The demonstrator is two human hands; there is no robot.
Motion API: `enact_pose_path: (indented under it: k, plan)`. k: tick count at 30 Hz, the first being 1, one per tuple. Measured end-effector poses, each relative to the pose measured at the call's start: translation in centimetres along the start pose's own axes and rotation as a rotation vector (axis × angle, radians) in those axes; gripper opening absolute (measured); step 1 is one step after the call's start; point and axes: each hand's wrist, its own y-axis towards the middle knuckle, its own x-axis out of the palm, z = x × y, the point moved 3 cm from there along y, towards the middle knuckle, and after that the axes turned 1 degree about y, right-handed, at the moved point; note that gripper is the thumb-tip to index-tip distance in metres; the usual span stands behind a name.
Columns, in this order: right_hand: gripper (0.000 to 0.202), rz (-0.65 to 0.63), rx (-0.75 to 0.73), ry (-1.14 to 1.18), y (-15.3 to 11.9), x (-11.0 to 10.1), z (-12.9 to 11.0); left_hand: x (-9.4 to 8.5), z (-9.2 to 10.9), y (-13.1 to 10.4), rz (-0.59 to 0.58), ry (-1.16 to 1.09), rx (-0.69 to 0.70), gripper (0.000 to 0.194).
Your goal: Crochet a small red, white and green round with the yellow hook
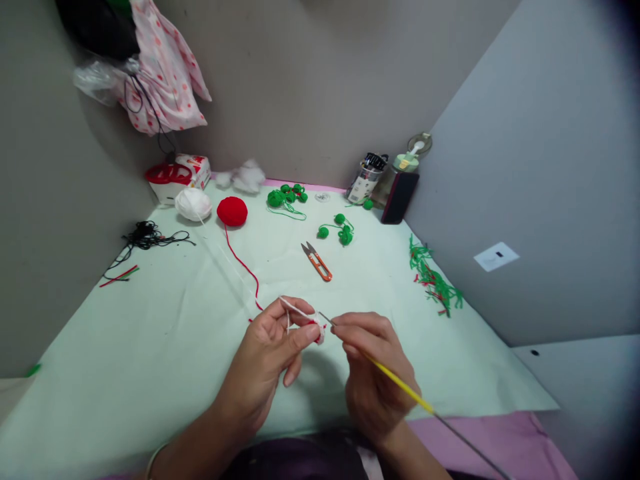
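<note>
1. Near edge, right half: slim metal hook with yellow grip (397,381), gripped in the right hand (377,367), fingers closed around it pen-style. Its grey rear end juts past the near edge; leave that end swing room.
2. Just in from the near edge, middle: small white-and-red yarn piece (319,332), pinched by the left hand (273,353), thumb on top. White yarn strand (295,306) runs over the index finger. Hook tip is at the piece's upper side; too small to tell if it's in a loop. I'd pinch close to the tip, strand taut but sliding, small wrist turns.
3. Right edge: red-and-green yarn offcuts (435,283), well apart from the right hand.
4. Mid-table: orange-handled metal snips (318,263), blades toward far edge. Best working room: table (340,293) strip between snips and hands.
5. Left of middle: thin red yarn strand (242,261) from round red yarn ball (233,211) toward left hand. Snag risk on leftward sweeps.
6. Far edge: green yarn balls (275,198), out of reach of small moves.
</note>
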Motion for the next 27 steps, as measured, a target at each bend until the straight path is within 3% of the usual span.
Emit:
enact_pose_path:
  k: [5, 11, 27]
  plan:
    - [0.029, 0.038, 0.099, 0.099, 0.3, -0.1, 0.2, 0.2, 0.1, 0.0, 0.006, -0.036, -0.020, 0.023]
    - [0.021, 0.173, 0.250, 0.300, 0.9, -0.3, 0.8, 0.0, 0.0, 0.0, 0.029, -0.046, -0.028, 0.021]
    - [0.024, 0.043, 0.234, 0.279, 1.0, -0.1, 0.2, 0.1, -0.1, 0.1, 0.034, -0.029, -0.024, 0.024]
